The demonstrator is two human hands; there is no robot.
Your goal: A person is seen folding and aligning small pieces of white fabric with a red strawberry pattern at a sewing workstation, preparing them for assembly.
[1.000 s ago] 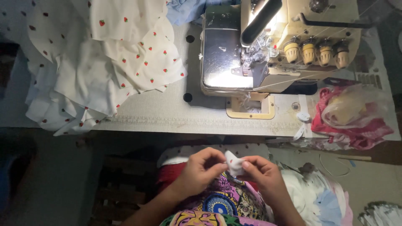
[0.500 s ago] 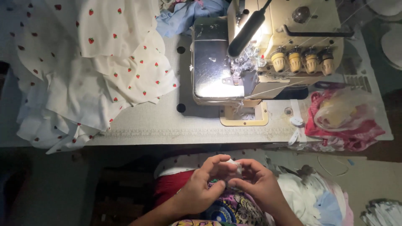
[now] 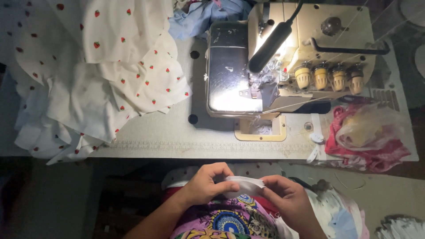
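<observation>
Table front strip (image 3: 177, 148) free – fabric pile (image 3: 102, 75) left, sewing machine (image 3: 283, 66) right

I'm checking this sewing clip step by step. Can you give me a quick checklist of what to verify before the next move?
1. Both hands on the small white fabric piece: ok, left hand and right hand pinch it.
2. Piece flat: cannot tell, partly hidden by fingers.
3. Sewing machine lamp lit: ok.
4. Metal plate free of cloth: ok.
5. Strawberry-print cloth away from needle: ok, heaped at left.
</observation>
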